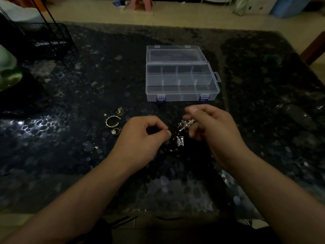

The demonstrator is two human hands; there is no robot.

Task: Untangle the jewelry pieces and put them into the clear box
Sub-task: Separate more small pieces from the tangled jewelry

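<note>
Left hand (146, 134) pinching black cord (169, 129); right hand (207, 124) gripping silver tangle (186, 124), lying directly between hands; open box (182, 95) waiting beyond.

Dim light. Dark pebble-patterned table (70, 106); black wire rack (44, 39) at far-left corner. Beige tile floor (175, 13), pink stool (139, 3) beyond.

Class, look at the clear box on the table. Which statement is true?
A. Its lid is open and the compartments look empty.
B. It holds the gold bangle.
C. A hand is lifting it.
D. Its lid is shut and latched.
A: the clear box has its lid folded back, its compartments look bare, and the gold bangle lies on the table.
</note>
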